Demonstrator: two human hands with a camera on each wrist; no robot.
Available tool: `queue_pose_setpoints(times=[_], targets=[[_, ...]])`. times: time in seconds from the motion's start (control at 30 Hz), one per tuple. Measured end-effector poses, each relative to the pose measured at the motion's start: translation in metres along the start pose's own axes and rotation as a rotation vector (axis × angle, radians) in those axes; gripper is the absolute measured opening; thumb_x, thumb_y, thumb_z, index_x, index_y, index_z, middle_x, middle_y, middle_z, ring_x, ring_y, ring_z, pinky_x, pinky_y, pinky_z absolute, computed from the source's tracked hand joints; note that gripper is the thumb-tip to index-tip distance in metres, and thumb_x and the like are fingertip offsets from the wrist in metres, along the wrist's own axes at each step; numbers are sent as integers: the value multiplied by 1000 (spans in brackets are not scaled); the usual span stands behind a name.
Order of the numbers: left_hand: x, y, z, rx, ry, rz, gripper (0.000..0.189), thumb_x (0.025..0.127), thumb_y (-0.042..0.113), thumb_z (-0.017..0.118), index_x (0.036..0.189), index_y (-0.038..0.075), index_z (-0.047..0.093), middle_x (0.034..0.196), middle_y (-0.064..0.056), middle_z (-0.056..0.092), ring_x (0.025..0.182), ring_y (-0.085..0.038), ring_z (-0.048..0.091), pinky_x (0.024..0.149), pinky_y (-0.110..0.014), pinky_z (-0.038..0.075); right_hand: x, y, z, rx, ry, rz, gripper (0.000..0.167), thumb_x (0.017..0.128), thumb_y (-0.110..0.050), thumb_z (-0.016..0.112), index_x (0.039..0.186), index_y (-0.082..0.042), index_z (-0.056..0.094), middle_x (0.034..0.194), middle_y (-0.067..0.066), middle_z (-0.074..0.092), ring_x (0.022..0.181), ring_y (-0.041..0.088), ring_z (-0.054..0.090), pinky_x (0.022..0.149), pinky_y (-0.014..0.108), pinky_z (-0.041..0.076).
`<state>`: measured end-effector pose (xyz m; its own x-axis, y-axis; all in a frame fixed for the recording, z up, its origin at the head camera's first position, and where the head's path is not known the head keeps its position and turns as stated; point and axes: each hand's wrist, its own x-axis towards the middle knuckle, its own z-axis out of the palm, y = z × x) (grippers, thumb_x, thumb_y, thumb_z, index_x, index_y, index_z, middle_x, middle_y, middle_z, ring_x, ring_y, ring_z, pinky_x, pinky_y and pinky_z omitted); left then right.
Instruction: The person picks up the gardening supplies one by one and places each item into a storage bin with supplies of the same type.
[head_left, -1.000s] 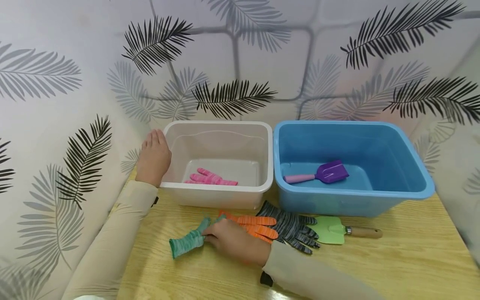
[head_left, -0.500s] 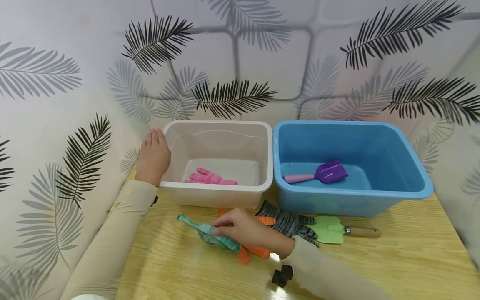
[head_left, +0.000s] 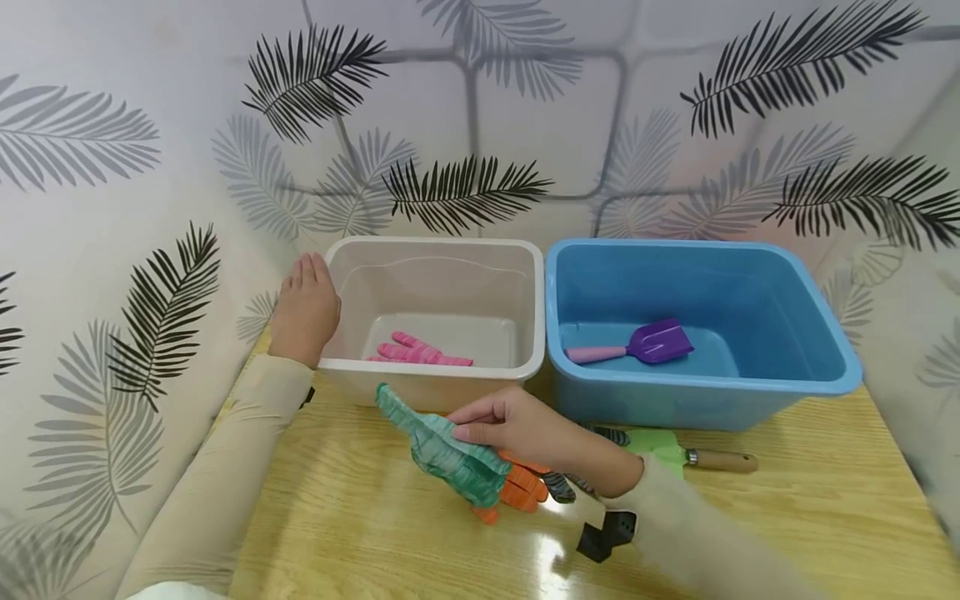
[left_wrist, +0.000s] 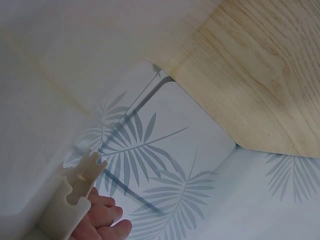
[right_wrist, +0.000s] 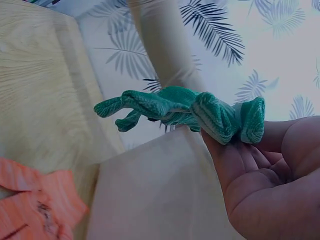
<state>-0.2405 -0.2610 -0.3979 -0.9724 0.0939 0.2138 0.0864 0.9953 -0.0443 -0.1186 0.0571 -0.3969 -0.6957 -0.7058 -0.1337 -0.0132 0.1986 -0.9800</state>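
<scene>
My right hand [head_left: 517,429] pinches a green knitted glove [head_left: 450,458] between thumb and fingers, holding it in the air in front of the white bin [head_left: 431,377]. In the right wrist view the green glove [right_wrist: 175,105] hangs limp from the fingertips. Below it on the table lies an orange glove [head_left: 525,490], partly covered; it also shows as orange fabric [right_wrist: 42,200] at that view's lower left. My left hand [head_left: 306,308] rests at the white bin's left rim with its fingers extended. A pink glove [head_left: 420,350] lies inside the white bin.
A blue bin [head_left: 705,408] stands right of the white one, with a purple shovel [head_left: 660,342] in it. In front lie a green trowel [head_left: 720,460] with a wooden handle and a mostly hidden grey-black glove [head_left: 558,486]. A leaf-patterned cloth [head_left: 465,100] hangs behind the wooden table.
The right hand has lifted the green glove off the table and moved right and up, turning the glove so its cuff points up-left. The left hand has stayed on the bin.
</scene>
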Motion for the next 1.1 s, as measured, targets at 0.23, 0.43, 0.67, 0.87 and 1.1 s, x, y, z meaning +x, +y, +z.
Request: queue_pose_setpoints(times=[0.23, 0.43, 0.67, 0.87, 1.1], targets=[[1, 0, 0, -2, 2, -4, 55, 93, 10, 40, 135, -22, 22, 138, -39, 28, 129, -47, 29, 104, -55, 28, -9, -25, -24, -27, 48, 2, 26, 89, -20, 63, 112, -8, 69, 72, -1, 63, 59, 12, 48, 53, 21, 42], [1, 1, -1, -2, 30, -3, 54, 93, 9, 41, 133, -23, 24, 136, -39, 30, 128, -47, 31, 103, -55, 29, -13, -50, -43, -30, 116, 13, 28, 89, -19, 63, 115, -7, 67, 82, 1, 69, 59, 9, 50, 51, 20, 42], [0, 2, -2, 3, 47, 1, 55, 92, 9, 44, 133, -23, 26, 135, -39, 32, 127, -47, 32, 103, -54, 30, -9, -81, -67, -114, 175, -25, 28, 90, -20, 62, 115, -8, 67, 75, 0, 66, 49, 10, 41, 43, 23, 35], [0, 0, 0, 2, 32, 0, 56, 92, 10, 44, 133, -23, 24, 136, -39, 31, 128, -47, 31, 103, -55, 29, 3, -103, -84, -215, 232, -3, 30, 90, -25, 61, 117, -14, 66, 95, 2, 70, 62, 14, 52, 53, 27, 46], [0, 1, -1, 8, 23, 7, 56, 93, 9, 44, 133, -23, 24, 136, -40, 30, 127, -48, 31, 103, -55, 30, 30, -114, -97, -231, 297, -7, 30, 90, -23, 61, 117, -12, 65, 100, 3, 69, 79, 15, 59, 67, 28, 51]])
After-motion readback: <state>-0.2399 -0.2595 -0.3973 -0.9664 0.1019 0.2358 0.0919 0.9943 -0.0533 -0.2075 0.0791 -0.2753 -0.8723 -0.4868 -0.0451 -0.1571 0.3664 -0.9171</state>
